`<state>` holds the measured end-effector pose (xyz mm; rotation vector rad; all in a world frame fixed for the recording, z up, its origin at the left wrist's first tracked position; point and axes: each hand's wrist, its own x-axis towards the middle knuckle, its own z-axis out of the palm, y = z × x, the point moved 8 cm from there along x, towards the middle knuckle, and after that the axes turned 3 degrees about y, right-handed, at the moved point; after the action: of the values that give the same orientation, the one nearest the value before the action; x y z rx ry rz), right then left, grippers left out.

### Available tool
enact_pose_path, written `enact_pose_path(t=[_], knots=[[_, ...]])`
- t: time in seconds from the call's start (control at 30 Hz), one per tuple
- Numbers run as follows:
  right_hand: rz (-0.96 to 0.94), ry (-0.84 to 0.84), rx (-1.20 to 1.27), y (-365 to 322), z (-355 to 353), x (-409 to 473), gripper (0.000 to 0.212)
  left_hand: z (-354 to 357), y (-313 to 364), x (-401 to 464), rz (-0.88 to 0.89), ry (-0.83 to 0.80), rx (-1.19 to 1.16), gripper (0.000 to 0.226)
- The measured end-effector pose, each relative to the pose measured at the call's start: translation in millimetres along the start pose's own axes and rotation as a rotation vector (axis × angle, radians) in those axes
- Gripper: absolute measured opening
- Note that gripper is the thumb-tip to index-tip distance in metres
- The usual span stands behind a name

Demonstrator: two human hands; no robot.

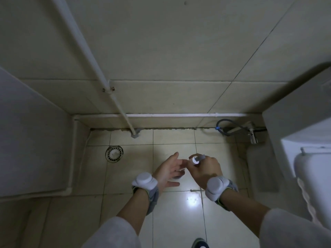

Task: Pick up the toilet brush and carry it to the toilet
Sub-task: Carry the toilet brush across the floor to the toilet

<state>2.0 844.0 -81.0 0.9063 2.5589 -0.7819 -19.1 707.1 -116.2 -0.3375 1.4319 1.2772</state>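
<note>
The view looks straight down over a tiled bathroom floor toward the corner where it meets the wall; 2 hands reach out over the pale tiles, each wrist strapped with a white round sensor on a grey band. The right hand is closed in a fist around the top of the toilet brush; only the white, round end of its handle shows above the knuckles, seen nearly end-on, and the rest of the brush is hidden beneath the hand, so its lower end cannot be told. The left hand is open, fingers spread and loosely extended, its fingertips just beside the handle end; whether they touch it cannot be told; a small white shape shows below its fingers, too hidden to name. The toilet stands at the right edge, its white lid partly in view, near the right hand but apart from it. A round floor drain sits to the left of the hands; a white pipe runs down the wall to the floor; a grey hose and metal valve lie by the wall near the toilet; a shoe tip shows at the bottom edge.
</note>
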Motion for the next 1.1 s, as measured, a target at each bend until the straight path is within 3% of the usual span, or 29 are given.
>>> enact_pose_path(t=[0.13, 0.27, 0.53, 0.7, 0.93, 1.1], knots=[[0.055, -0.03, 0.049, 12.1, 10.0, 5.3, 0.025, 1.8, -10.0, 13.9, -0.017, 0.006, -0.001, 0.06], [0.046, -0.073, 0.057, 18.5, 29.7, 8.8, 0.029, 2.0, -22.7, 25.4, -0.03, 0.031, 0.008, 0.051], [0.102, -0.229, -0.033, 25.7, 82.7, 18.7, 0.032, 2.8, -38.8, 47.9, -0.035, 0.144, 0.097, 0.063], [0.189, -0.322, -0.132, 27.5, 98.3, 25.3, 0.031, 4.3, -36.3, 53.3, 0.064, 0.184, 0.132, 0.021], [0.209, -0.253, -0.277, 32.3, 85.5, 33.9, 0.025, 13.6, -36.7, 63.3, 0.064, 0.186, 0.156, 0.048], [0.173, -0.218, -0.318, 50.9, 65.7, 40.9, 0.025, 36.3, -31.1, 72.4, 0.04, 0.149, 0.194, 0.045]])
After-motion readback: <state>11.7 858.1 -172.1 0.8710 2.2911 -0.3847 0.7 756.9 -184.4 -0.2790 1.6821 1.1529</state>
